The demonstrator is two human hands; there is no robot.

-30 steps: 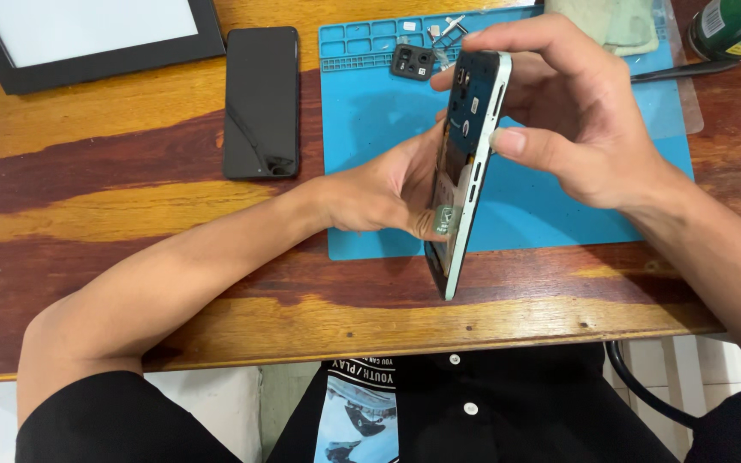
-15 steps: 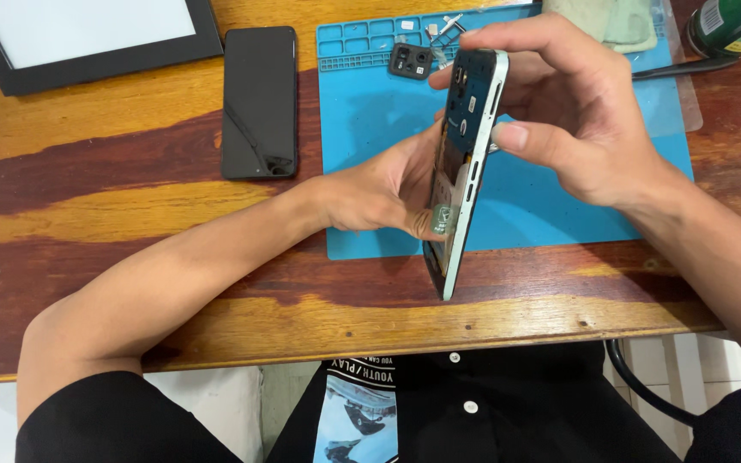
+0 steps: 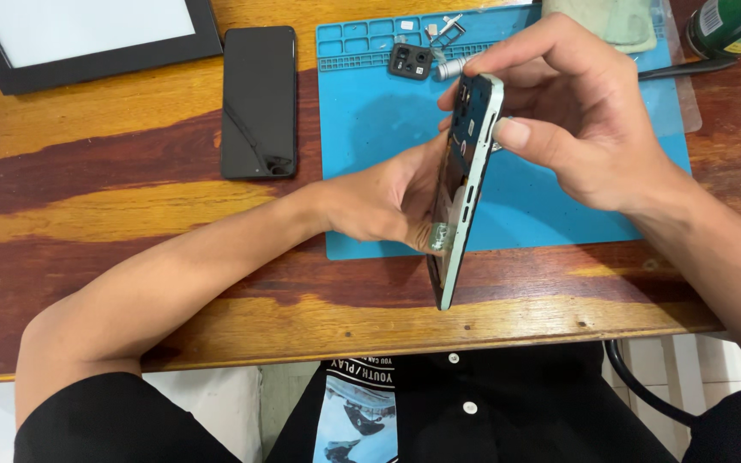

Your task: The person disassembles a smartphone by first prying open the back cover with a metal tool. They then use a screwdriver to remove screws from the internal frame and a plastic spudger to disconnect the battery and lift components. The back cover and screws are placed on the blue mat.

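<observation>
A phone body with a pale green frame stands on its edge over the blue work mat, its open back facing left. My left hand grips it from the left side, fingers behind the frame. My right hand pinches its upper end, thumb pressed on the green edge. A black camera module piece and small metal parts lie on the mat's far edge.
A black phone panel lies face up on the wooden table left of the mat. A black framed white board is at the far left. A green bottle and a dark tool sit far right.
</observation>
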